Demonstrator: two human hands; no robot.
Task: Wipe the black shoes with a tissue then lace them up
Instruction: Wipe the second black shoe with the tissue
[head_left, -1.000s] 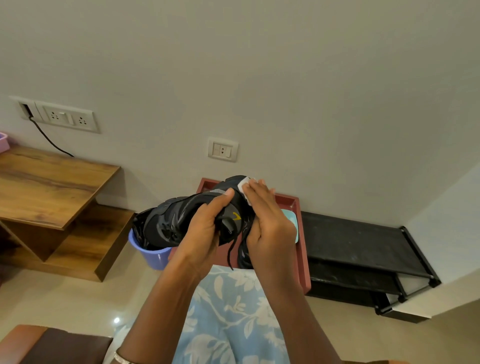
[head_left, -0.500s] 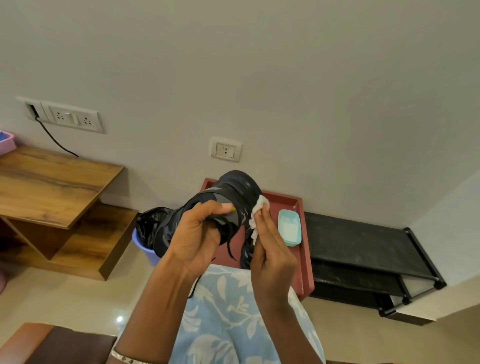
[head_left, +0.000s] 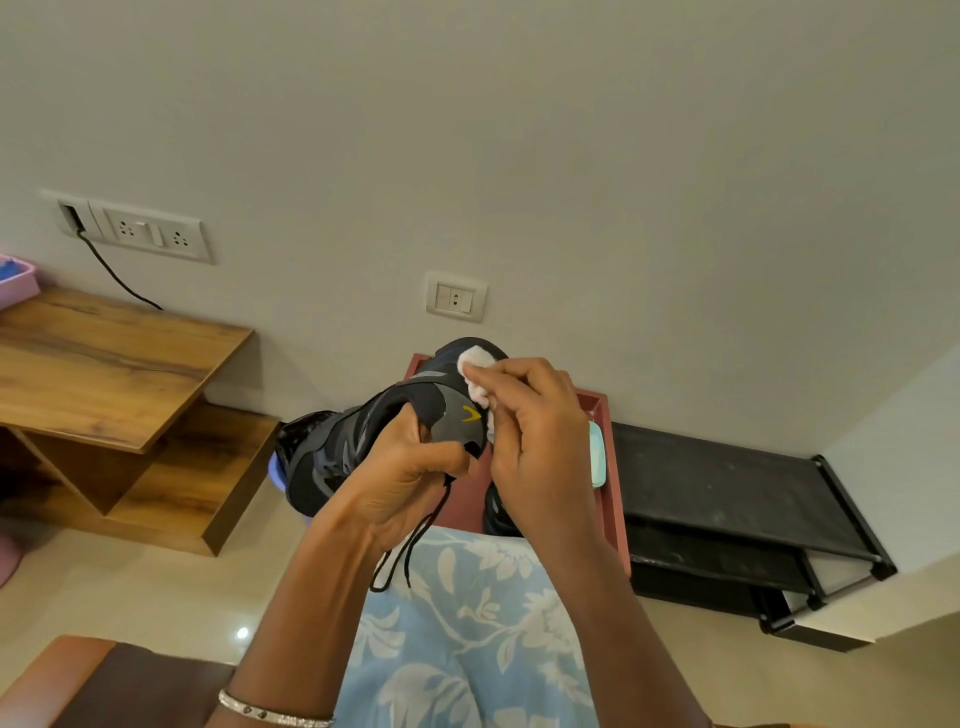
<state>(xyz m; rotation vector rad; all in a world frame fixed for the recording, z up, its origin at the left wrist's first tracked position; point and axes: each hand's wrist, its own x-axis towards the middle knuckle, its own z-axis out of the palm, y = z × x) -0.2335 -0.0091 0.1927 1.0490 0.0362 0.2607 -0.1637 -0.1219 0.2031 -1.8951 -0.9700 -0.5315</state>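
Observation:
A black shoe (head_left: 337, 452) with a grey patch and a yellow mark is held up in the air by my left hand (head_left: 400, 483), which grips it from below. Its loose black lace (head_left: 415, 540) dangles over my lap. My right hand (head_left: 535, 441) presses a crumpled white tissue (head_left: 478, 374) against the upper heel end of the shoe. A second black shoe (head_left: 498, 514) lies on the red tray (head_left: 615, 467) below, mostly hidden behind my right hand.
A pale teal soap dish (head_left: 597, 452) sits on the red tray. A black shoe rack (head_left: 727, 493) stands at the right. A blue bucket (head_left: 278, 475) peeks out behind the held shoe. A wooden shelf unit (head_left: 104, 374) is at the left, by the wall.
My right hand has moved the tissue from the side of the shoe up to its top edge. The shoe has turned a little in my left hand.

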